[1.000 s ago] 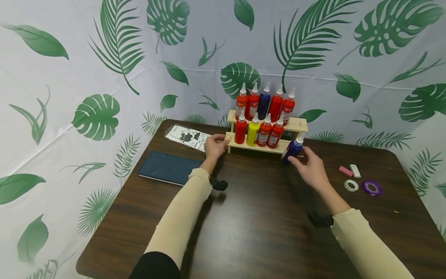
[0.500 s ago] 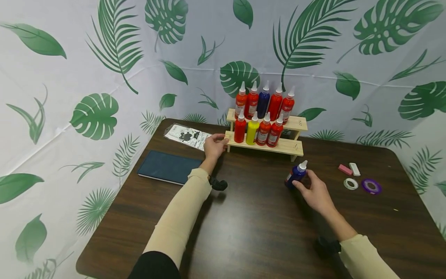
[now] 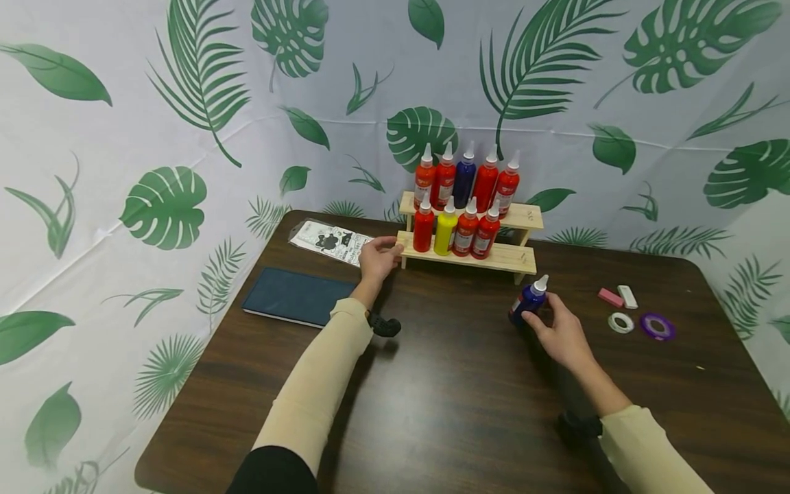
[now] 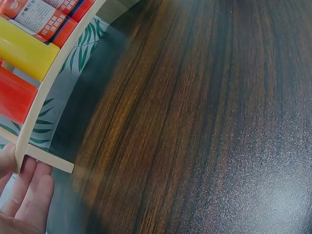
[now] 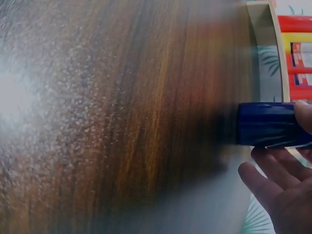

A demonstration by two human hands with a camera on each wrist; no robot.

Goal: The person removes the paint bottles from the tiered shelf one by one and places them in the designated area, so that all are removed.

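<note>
My right hand (image 3: 560, 336) holds a dark blue squeeze bottle (image 3: 529, 302) with a white pointed cap, in front of the right end of a two-step wooden rack (image 3: 511, 259). In the right wrist view, thumb and fingers lie on either side of the blue bottle (image 5: 268, 125). With thumb above and fingers below, my left hand (image 4: 29, 192) pinches the left end of the rack's lower step. That step carries a yellow bottle (image 3: 445, 232) among several red bottles (image 3: 423, 228). Red bottles and another blue bottle (image 3: 464, 180) stand on the upper step.
A dark blue notebook (image 3: 296, 295) and a packaged white sheet (image 3: 327, 240) lie to the left. On the right are a pink block (image 3: 610, 297), a white block (image 3: 627, 296), a white tape roll (image 3: 620, 323) and a purple tape roll (image 3: 657, 326).
My right hand has carried the blue bottle away from the lower step's right end, toward me and slightly right. My left hand has stayed at the rack's left end.
</note>
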